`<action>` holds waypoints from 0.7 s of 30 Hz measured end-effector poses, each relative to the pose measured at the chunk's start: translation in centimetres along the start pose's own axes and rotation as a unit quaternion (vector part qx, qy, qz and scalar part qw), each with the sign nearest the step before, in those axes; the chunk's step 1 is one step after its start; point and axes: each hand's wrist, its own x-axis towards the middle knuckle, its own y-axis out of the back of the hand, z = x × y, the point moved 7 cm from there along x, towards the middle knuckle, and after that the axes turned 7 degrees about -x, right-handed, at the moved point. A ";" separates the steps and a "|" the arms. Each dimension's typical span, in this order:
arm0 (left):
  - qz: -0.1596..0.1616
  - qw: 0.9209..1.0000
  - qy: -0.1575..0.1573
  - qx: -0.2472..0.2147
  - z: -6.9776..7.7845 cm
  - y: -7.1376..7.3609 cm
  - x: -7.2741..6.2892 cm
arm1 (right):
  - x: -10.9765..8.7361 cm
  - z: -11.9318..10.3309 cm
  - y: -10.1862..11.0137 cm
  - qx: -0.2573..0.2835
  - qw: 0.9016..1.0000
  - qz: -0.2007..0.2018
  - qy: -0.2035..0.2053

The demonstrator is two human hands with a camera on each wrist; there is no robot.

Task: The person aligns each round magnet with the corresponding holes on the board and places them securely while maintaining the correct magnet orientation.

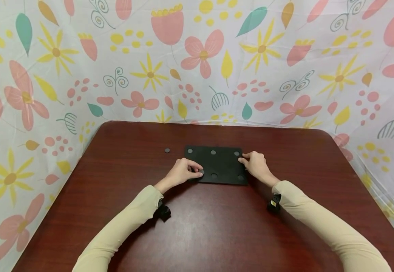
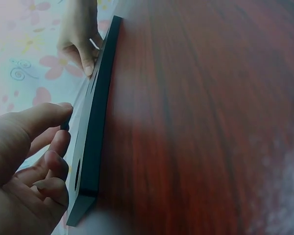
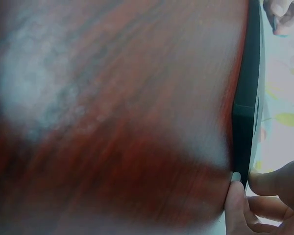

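A flat black board [image 1: 227, 164] with round recesses lies on the table. Grey discs show in its far row: a left disc [image 1: 190, 150], a middle disc [image 1: 213, 152] and a right disc [image 1: 236, 153]. In the near row, the middle recess [image 1: 214, 175] and right recess [image 1: 240, 177] look dark. Above the near left corner, my left hand [image 1: 182, 172] pinches a small dark disc [image 2: 65, 125] between thumb and index finger, held on edge. My right hand [image 1: 257, 164] grips the board's right edge, thumb on top and a finger against its side [image 3: 242, 147].
Left of the board, one loose grey disc [image 1: 167, 150] lies on the brown wooden table [image 1: 210, 226]. A floral curtain [image 1: 203, 90] hangs behind the table and along its sides. Each wrist wears a small black camera.
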 end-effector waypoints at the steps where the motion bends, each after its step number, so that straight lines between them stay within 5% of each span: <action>1: 0.000 1.000 0.000 0.001 0.1 -0.1 0.0 | 0.0 0.0 0.0 -0.001 1.000 0.001 0.000; 21: -0.029 0.999 -0.006 0.018 0.4 -1.4 0.6 | -0.3 -0.1 0.0 0.006 1.000 -0.008 0.003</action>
